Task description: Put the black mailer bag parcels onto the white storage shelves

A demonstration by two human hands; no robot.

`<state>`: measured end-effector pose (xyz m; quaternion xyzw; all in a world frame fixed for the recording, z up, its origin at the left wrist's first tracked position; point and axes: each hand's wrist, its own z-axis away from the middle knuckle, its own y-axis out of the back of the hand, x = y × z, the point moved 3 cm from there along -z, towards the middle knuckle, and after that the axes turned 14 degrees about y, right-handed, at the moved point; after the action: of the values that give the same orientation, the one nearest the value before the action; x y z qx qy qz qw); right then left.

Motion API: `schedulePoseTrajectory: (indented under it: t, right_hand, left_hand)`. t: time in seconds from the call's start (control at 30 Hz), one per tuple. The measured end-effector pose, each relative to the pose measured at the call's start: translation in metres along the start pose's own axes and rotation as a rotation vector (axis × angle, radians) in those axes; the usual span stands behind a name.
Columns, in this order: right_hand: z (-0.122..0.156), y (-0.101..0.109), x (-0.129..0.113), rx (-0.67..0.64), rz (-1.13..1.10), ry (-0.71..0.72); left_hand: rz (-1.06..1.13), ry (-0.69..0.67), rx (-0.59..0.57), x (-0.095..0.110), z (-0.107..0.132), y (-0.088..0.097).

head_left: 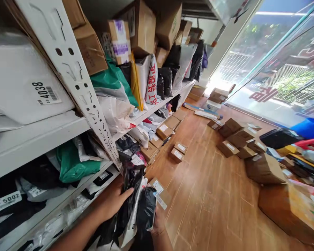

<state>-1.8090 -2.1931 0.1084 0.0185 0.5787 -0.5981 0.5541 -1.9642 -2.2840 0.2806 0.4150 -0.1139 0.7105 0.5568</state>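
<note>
Between my two hands is a bundle of mailing bags standing on edge. A black mailing bag (146,207) is on the right side of the bundle, a white mailing bag (133,219) in the middle and more black plastic on the left. My left hand (117,202) grips the left side, its thumb lying over the top edges. My right hand (159,221) holds the right side from the outside, with its fingers mostly hidden behind the black bag. Just beyond the bundle, a flat brown box (163,190) with white labels lies low by the shelf foot.
At left, a white metal shelf (78,69) carries boxes and mailing bags, including a green bag (77,165) on a lower level. Two small boxes (178,153) sit on the wooden floor (199,195). Piled cartons (264,169) line the right, beneath a glass window (277,62).
</note>
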Motion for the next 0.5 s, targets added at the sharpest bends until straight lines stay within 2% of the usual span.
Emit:
schedulePoseTrajectory:
  t: [0.07, 0.13, 0.2, 0.27, 0.37, 0.43, 0.5]
  right_hand:
    - [-0.005, -0.015, 0.017, -0.039, -0.054, -0.051]
    - [-0.012, -0.019, 0.032, -0.087, -0.04, -0.099]
    - [-0.018, -0.011, 0.052, -0.09, 0.022, -0.147]
    - [-0.023, 0.004, 0.08, -0.081, 0.073, -0.203]
    - [-0.036, 0.019, 0.133, -0.091, 0.14, -0.264]
    - [-0.053, 0.016, 0.168, -0.107, 0.245, -0.272]
    - [-0.081, 0.002, 0.195, -0.15, 0.386, -0.22]
  left_hand:
    - [0.137, 0.038, -0.075, -0.025, -0.013, 0.005]
    - [0.265, 0.108, -0.112, -0.058, -0.03, -0.001]
    - [0.417, 0.201, -0.114, -0.098, -0.049, -0.012]
    - [0.519, 0.232, -0.091, -0.142, -0.068, -0.025]
    - [0.532, 0.249, -0.011, -0.218, -0.092, -0.034]
    - [0.556, 0.383, 0.109, -0.271, -0.109, -0.027]
    - [0.674, 0.552, 0.253, -0.313, -0.128, -0.012]
